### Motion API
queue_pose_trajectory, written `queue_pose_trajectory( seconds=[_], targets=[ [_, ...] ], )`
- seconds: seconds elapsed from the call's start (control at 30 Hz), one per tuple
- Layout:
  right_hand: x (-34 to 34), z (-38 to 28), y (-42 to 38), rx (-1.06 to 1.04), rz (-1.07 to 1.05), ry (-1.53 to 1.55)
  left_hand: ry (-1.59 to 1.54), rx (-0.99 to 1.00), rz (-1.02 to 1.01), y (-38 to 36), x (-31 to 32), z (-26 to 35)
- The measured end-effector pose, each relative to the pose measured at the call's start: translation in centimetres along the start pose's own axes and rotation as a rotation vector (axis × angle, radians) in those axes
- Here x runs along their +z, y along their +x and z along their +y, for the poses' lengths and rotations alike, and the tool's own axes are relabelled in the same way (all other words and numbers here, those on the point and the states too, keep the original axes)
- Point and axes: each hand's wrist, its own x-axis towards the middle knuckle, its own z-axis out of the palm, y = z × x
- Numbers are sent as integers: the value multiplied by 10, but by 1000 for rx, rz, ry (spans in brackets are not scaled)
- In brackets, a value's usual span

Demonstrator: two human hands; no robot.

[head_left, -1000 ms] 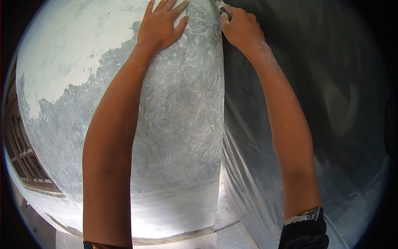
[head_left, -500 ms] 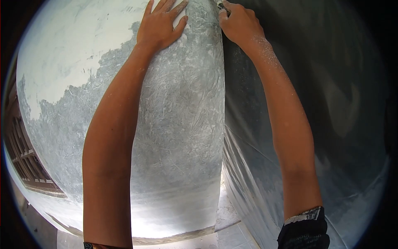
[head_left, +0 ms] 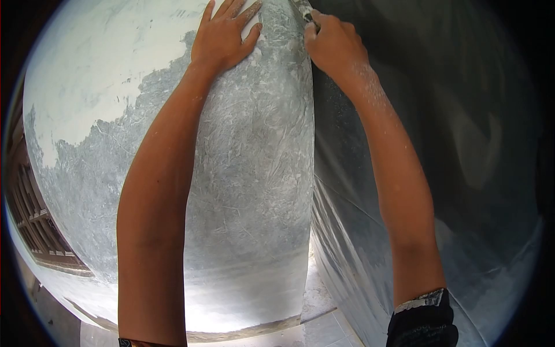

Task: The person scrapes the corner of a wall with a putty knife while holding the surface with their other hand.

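My left hand [head_left: 224,39] lies flat on a wall [head_left: 248,168], fingers spread, near the top of the view. The wall is rough and grey, with a smooth white coat [head_left: 98,63] over its upper left part. My right hand [head_left: 337,43] is closed round the dark handle of a scraper [head_left: 306,11] at the wall's right edge. The top of the scraper runs out of view, so its blade is only partly visible. White dust speckles my right wrist and some fingers of my left hand.
Dark plastic sheeting [head_left: 462,156] hangs right of the wall edge, turning translucent and creased lower down. A brown slatted wooden frame [head_left: 40,222] shows at the far left. Pale floor tiles [head_left: 326,329] lie below.
My right hand has moved slightly down along the wall edge with the scraper, and more of the tool shows. My left hand stays in place on the wall.
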Motion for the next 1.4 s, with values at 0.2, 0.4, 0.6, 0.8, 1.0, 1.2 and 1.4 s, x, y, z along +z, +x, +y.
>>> queue_pose_trajectory(
  seconds=[0.2, 0.4, 0.6, 0.8, 1.0, 1.2, 1.4],
  targets=[
    [-5, -10, 6, 20, -16, -50, -3, -15, -7, 0, -2, 2],
    [-18, -13, -12, 36, -112, -34, -7, 4, 20, 0, -1, 1],
    [-14, -17, 5, 24, -74, -42, -22, 1, 5, 0, -3, 1],
    [-13, -15, -3, -21, -63, -121, -20, 14, 29, -2, -2, 0],
    [-8, -21, 1, 64, -90, -127, -23, 7, 31, -2, -2, 1],
    [-15, -24, -13, 41, -89, -111, -26, 11, 8, -2, -3, 0],
    [-13, -31, -2, 64, -123, -92, -39, 10, 27, -2, -1, -1]
  ],
)
